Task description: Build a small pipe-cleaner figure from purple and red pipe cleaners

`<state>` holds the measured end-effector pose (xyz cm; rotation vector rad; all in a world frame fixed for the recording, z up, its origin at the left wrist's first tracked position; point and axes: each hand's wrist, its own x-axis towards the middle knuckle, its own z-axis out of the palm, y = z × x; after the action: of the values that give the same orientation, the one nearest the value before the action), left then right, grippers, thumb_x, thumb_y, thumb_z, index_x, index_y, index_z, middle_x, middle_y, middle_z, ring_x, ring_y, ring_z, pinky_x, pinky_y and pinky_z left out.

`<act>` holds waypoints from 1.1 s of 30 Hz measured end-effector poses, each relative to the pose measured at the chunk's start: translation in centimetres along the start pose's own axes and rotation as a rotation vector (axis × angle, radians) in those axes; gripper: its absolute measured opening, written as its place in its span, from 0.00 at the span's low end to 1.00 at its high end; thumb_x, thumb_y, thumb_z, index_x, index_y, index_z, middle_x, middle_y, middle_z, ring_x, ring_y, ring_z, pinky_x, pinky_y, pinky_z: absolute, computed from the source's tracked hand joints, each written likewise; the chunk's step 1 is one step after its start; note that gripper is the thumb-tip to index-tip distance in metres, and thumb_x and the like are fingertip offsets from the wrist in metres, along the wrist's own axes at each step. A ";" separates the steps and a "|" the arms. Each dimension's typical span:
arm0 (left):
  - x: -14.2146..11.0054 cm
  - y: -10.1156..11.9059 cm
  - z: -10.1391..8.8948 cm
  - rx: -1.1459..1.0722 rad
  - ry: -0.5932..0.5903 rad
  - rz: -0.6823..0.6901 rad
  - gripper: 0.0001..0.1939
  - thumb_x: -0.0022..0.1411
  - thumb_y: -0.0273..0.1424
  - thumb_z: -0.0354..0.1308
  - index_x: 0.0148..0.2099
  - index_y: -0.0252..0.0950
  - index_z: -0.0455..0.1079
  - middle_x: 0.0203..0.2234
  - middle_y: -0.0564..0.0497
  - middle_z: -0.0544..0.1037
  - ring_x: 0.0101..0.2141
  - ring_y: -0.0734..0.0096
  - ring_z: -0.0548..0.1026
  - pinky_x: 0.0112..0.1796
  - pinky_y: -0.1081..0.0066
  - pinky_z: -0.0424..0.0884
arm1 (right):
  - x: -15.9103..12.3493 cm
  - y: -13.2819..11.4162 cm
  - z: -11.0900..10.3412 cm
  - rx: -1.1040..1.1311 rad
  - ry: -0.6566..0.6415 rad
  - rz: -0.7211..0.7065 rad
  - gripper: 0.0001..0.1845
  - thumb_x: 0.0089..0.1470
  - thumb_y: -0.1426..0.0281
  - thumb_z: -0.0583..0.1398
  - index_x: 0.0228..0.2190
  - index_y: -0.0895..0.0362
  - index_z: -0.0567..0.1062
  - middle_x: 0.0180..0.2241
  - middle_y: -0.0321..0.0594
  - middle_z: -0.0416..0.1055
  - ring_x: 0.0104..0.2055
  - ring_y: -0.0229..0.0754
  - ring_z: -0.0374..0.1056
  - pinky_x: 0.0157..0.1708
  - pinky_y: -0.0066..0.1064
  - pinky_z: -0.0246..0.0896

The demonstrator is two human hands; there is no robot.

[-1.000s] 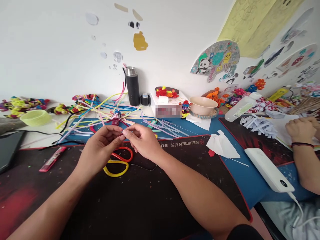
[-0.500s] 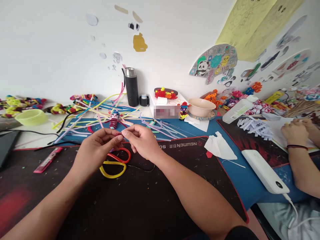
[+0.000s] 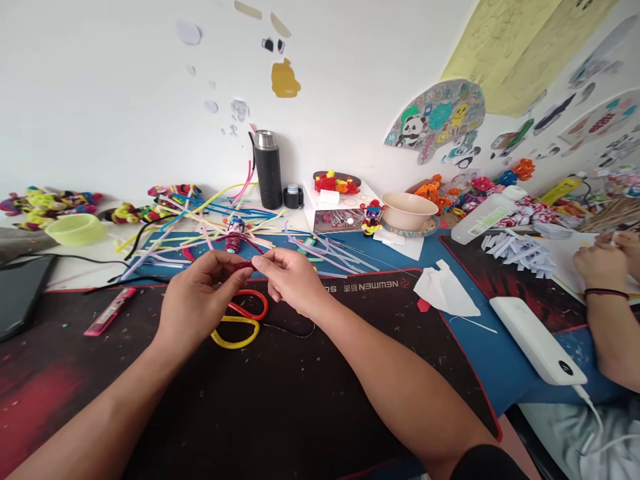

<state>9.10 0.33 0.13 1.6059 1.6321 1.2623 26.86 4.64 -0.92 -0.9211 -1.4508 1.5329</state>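
Note:
My left hand (image 3: pixel 197 300) pinches a short dark red pipe cleaner piece (image 3: pixel 245 265) between thumb and fingers. The fingertips of my right hand (image 3: pixel 293 280) close on its right end. Just behind the fingers stands a small pipe cleaner figure (image 3: pixel 235 230) with a dark red body and a blue and white head; its lower part is hidden by my left hand. Under my hands lie scissors (image 3: pixel 235 333) with one yellow and one red handle loop, their blades covered. A thin dark thread (image 3: pixel 295 335) curls on the black mat beside them.
Loose coloured pipe cleaners (image 3: pixel 200 217) spread behind the hands, near a black thermos (image 3: pixel 269 170). A pink pencil-lead case (image 3: pixel 111 311) lies left. Toward the right are crumpled white tissue (image 3: pixel 445 290), a white power bank (image 3: pixel 537 340) and another person's arm (image 3: pixel 610 313).
The view has shifted slightly, so everything sits a little further right. My fingers have parted a little, and more of the dark red pipe cleaner shows between them.

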 end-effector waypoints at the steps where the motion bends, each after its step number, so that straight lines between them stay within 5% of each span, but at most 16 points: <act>1: 0.0 0.0 0.0 -0.010 -0.015 0.000 0.19 0.58 0.50 0.70 0.41 0.42 0.78 0.29 0.50 0.85 0.31 0.59 0.83 0.33 0.65 0.76 | 0.0 0.0 0.1 0.016 0.004 0.005 0.19 0.64 0.53 0.68 0.32 0.55 0.74 0.15 0.24 0.61 0.14 0.32 0.59 0.17 0.24 0.50; 7: 0.5 0.2 0.1 -0.314 -0.168 -0.024 0.25 0.54 0.48 0.76 0.48 0.41 0.75 0.34 0.51 0.84 0.37 0.58 0.84 0.39 0.63 0.81 | -0.2 -0.4 0.3 0.134 0.014 0.045 0.22 0.60 0.51 0.70 0.31 0.54 0.72 0.16 0.23 0.61 0.14 0.32 0.59 0.16 0.25 0.48; 25: 0.5 0.4 -0.1 -0.339 -0.063 -0.001 0.23 0.53 0.48 0.78 0.46 0.42 0.79 0.32 0.52 0.84 0.33 0.62 0.84 0.35 0.66 0.82 | -0.4 -0.8 0.3 0.200 -0.007 0.031 0.24 0.59 0.47 0.68 0.31 0.54 0.71 0.15 0.25 0.65 0.14 0.31 0.57 0.16 0.25 0.48; 33: 0.5 1.0 -0.5 -0.396 -0.136 -0.127 0.30 0.51 0.51 0.79 0.49 0.40 0.78 0.34 0.50 0.86 0.35 0.61 0.85 0.38 0.64 0.83 | -0.2 -0.6 0.1 0.149 -0.008 0.036 0.22 0.58 0.50 0.70 0.35 0.55 0.74 0.15 0.25 0.65 0.15 0.32 0.58 0.18 0.25 0.48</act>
<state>9.11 0.58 1.36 1.2934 1.2823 1.2835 26.91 4.39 -0.30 -0.8572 -1.3117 1.6490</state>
